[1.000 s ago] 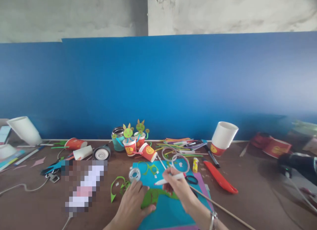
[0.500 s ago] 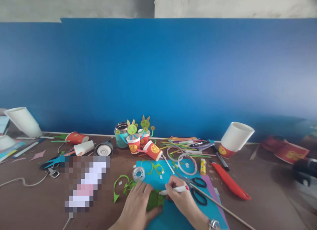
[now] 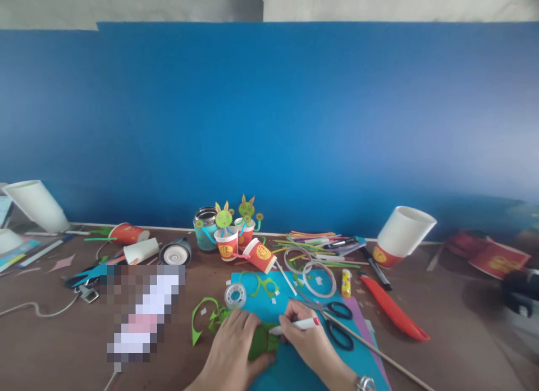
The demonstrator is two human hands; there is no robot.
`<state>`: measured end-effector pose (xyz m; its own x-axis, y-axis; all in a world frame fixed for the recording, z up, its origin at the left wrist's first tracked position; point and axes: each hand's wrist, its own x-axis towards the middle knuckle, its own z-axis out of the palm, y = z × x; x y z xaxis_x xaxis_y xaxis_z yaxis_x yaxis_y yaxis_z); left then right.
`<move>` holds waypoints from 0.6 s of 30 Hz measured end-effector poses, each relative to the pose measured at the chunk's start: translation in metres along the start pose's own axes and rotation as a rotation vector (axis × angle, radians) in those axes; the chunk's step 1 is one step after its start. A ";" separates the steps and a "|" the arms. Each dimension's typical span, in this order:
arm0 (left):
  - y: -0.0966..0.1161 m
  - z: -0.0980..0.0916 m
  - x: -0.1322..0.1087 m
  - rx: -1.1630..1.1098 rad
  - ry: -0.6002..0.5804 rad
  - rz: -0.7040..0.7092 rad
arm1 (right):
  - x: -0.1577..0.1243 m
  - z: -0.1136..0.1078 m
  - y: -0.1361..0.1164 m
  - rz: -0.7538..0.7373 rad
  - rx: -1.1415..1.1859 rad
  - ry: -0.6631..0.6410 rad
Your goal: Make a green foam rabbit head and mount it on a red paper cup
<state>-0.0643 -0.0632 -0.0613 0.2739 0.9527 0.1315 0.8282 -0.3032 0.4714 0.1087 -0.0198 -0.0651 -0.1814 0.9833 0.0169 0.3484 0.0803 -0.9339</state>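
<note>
left hand (image 3: 236, 346) presses flat, fingers open, on the green cutout (image 3: 261, 341); right hand (image 3: 305, 339) fingers pinch a white marker (image 3: 295, 324) touching it. decorated cups (image 3: 229, 242) stand finished at twelve o'clock.

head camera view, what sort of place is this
Probably a craft worktable: a brown table strewn with scissors, a tape roll and coloured paper strips, with decorated paper cups by a blue board.

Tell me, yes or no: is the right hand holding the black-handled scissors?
No, the right hand grips a white pen with a red end, while the black-handled scissors lie on the blue sheet.
</note>
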 end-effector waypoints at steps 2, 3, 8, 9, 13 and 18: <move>-0.001 0.001 0.000 0.002 0.013 0.011 | -0.001 0.000 0.000 0.004 -0.005 0.000; -0.001 0.001 0.000 0.004 0.019 0.019 | -0.001 0.000 0.000 0.006 -0.005 -0.002; -0.004 0.003 0.000 0.012 0.048 0.048 | 0.000 0.000 0.000 0.009 0.004 0.012; -0.004 0.004 -0.001 0.012 0.054 0.054 | 0.000 0.000 0.001 0.007 0.007 0.018; -0.004 0.004 -0.001 0.016 0.062 0.062 | 0.001 0.000 0.002 -0.005 0.010 0.036; -0.003 0.003 0.000 0.021 0.050 0.051 | 0.001 0.001 0.004 -0.006 0.002 0.064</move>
<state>-0.0652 -0.0623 -0.0650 0.2916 0.9358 0.1983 0.8241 -0.3510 0.4445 0.1093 -0.0186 -0.0694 -0.1240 0.9913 0.0449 0.3453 0.0855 -0.9346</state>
